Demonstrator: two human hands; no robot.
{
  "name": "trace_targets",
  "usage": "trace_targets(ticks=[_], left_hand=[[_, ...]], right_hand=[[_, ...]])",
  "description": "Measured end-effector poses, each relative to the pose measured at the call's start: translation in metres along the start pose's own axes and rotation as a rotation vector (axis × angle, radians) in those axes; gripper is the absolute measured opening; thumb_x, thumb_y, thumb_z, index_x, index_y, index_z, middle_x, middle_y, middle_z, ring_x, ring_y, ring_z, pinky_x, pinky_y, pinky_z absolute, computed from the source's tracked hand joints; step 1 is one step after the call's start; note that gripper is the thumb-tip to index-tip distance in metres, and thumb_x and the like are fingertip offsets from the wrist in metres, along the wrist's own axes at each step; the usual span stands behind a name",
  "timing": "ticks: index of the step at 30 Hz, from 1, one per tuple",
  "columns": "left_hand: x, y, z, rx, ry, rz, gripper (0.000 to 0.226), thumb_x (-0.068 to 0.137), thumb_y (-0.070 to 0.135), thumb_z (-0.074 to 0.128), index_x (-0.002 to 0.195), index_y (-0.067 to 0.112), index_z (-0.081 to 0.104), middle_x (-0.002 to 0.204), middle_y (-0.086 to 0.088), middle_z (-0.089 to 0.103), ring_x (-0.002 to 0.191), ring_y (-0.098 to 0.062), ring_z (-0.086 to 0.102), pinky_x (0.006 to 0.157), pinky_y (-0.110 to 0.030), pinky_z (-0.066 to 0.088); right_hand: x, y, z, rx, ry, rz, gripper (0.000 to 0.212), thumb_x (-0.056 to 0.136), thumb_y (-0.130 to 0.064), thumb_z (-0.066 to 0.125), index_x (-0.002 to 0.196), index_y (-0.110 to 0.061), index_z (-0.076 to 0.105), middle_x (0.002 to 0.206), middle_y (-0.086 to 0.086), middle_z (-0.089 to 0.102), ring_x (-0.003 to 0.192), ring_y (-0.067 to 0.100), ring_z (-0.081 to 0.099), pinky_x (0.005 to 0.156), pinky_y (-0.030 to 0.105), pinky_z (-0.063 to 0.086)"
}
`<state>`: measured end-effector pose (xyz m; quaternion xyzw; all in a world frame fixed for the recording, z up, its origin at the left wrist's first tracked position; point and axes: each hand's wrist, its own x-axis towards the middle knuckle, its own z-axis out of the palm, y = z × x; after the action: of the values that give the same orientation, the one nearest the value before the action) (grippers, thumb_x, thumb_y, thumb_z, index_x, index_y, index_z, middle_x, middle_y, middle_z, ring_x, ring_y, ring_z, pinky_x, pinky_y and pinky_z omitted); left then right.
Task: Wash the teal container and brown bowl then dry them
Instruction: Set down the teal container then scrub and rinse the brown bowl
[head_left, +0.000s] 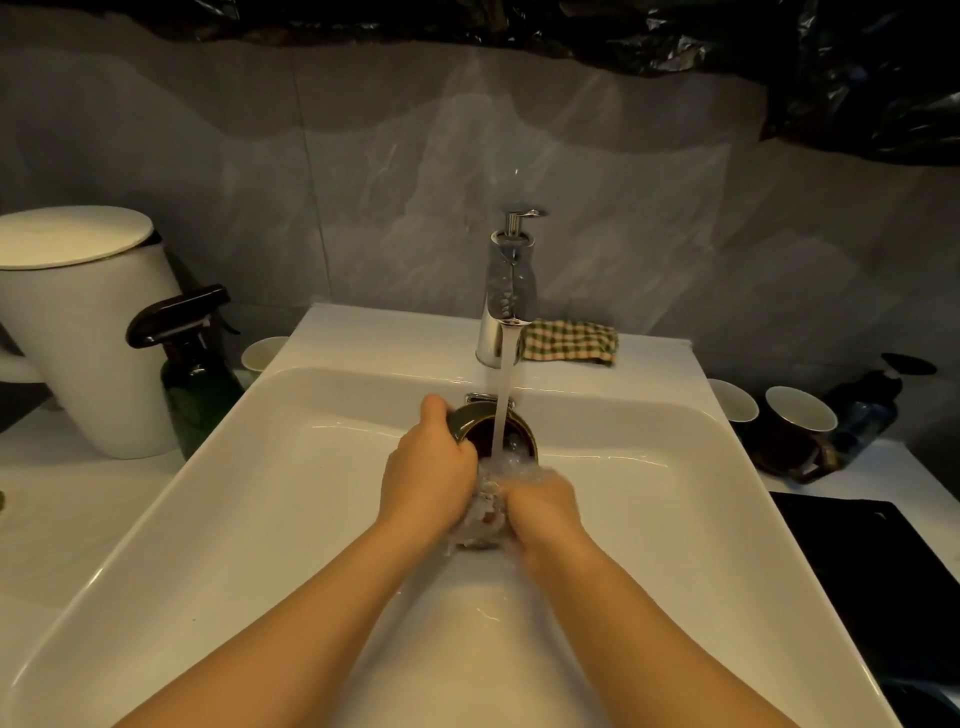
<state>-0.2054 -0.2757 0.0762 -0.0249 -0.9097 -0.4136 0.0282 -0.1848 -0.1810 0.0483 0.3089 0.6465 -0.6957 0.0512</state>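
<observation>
I am holding the brown bowl (493, 434) over the middle of the white sink (208, 519), tilted with its mouth toward me, and the faucet (506, 291) is running water straight into it. My left hand (428, 475) is grasping the bowl's rim. My right hand (543, 506) is sitting blurred in the splash just beside it; I cannot tell its grip. A checked cloth (569, 340) is lying behind the faucet.
</observation>
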Motion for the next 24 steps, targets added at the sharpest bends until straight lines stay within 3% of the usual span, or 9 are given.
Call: trace_targets(ticks=[3,5,7,11,14,16,18,20,24], left_hand=[[-0.004,0.001,0.003,0.099,-0.159,0.033,0.013,0.088,0.012,0.042,0.099,0.017,0.040,0.087,-0.009,0.061,0.077,-0.029,0.058,0.066,-0.037,0.048],[-0.007,0.001,0.007,0.076,-0.239,0.036,0.017,0.091,0.021,0.044,0.107,0.020,0.044,0.099,-0.009,0.063,0.086,-0.027,0.060,0.072,-0.037,0.049],[-0.008,0.003,0.007,0.024,-0.236,0.044,0.022,0.092,0.028,0.044,0.113,0.022,0.045,0.101,-0.006,0.063,0.089,-0.026,0.060,0.072,-0.035,0.048],[-0.010,0.010,0.004,-0.064,-0.029,0.076,0.020,0.087,0.012,0.046,0.104,0.021,0.043,0.092,-0.005,0.062,0.079,-0.025,0.055,0.064,-0.032,0.040],[-0.013,0.013,0.006,-0.135,0.061,0.077,0.034,0.085,0.008,0.049,0.116,0.019,0.044,0.096,0.003,0.055,0.084,-0.019,0.051,0.068,-0.030,0.039],[-0.009,0.010,0.006,-0.215,-0.009,0.009,0.036,0.082,0.005,0.050,0.113,0.022,0.043,0.096,0.002,0.057,0.085,-0.020,0.055,0.072,-0.033,0.046],[-0.004,0.006,0.002,-0.293,-0.111,-0.090,0.035,0.079,0.006,0.053,0.107,0.023,0.041,0.088,0.000,0.059,0.080,-0.021,0.057,0.070,-0.035,0.049],[-0.002,0.003,0.000,-0.221,-0.212,-0.109,0.032,0.079,0.012,0.055,0.107,0.023,0.043,0.084,0.000,0.059,0.077,-0.020,0.058,0.067,-0.032,0.048],[-0.009,0.003,0.009,0.101,-0.357,0.000,0.024,0.087,0.023,0.047,0.110,0.019,0.048,0.098,-0.009,0.063,0.088,-0.027,0.060,0.075,-0.036,0.050]], right_hand=[[0.002,-0.001,-0.012,-0.579,0.196,-0.613,0.024,0.089,-0.010,0.054,0.113,-0.015,0.056,0.105,-0.004,0.057,0.091,0.014,0.055,0.078,0.026,0.047],[-0.001,-0.006,-0.016,-0.710,0.100,-1.020,0.034,0.084,-0.002,0.057,0.116,-0.014,0.059,0.108,-0.003,0.059,0.098,0.015,0.056,0.082,0.021,0.043],[0.002,-0.004,-0.019,-0.763,0.084,-1.170,0.038,0.078,0.001,0.060,0.113,-0.013,0.062,0.108,0.000,0.064,0.097,0.016,0.059,0.083,0.021,0.046],[-0.002,-0.008,-0.018,-0.288,0.258,-0.572,0.024,0.083,-0.002,0.051,0.100,-0.015,0.060,0.089,-0.003,0.062,0.077,0.014,0.056,0.061,0.008,0.041],[-0.002,0.001,0.000,0.382,-0.014,0.118,0.021,0.087,0.002,0.041,0.091,-0.010,0.057,0.073,0.012,0.055,0.065,0.023,0.051,0.061,0.033,0.050],[-0.002,0.006,0.005,0.464,-0.128,0.280,0.024,0.086,0.010,0.040,0.092,-0.007,0.056,0.072,0.016,0.055,0.066,0.026,0.054,0.068,0.044,0.052],[0.003,0.002,-0.001,0.222,-0.035,0.135,0.022,0.081,0.012,0.043,0.084,-0.006,0.057,0.069,0.016,0.058,0.062,0.027,0.058,0.059,0.039,0.055],[0.004,-0.006,-0.014,-0.169,0.159,-0.197,0.016,0.082,0.005,0.049,0.084,-0.010,0.054,0.079,0.011,0.059,0.069,0.024,0.057,0.052,0.025,0.045],[-0.004,-0.011,-0.022,-0.760,0.004,-0.767,0.027,0.084,0.000,0.051,0.104,-0.016,0.059,0.101,0.001,0.059,0.086,0.016,0.053,0.065,0.018,0.040]])
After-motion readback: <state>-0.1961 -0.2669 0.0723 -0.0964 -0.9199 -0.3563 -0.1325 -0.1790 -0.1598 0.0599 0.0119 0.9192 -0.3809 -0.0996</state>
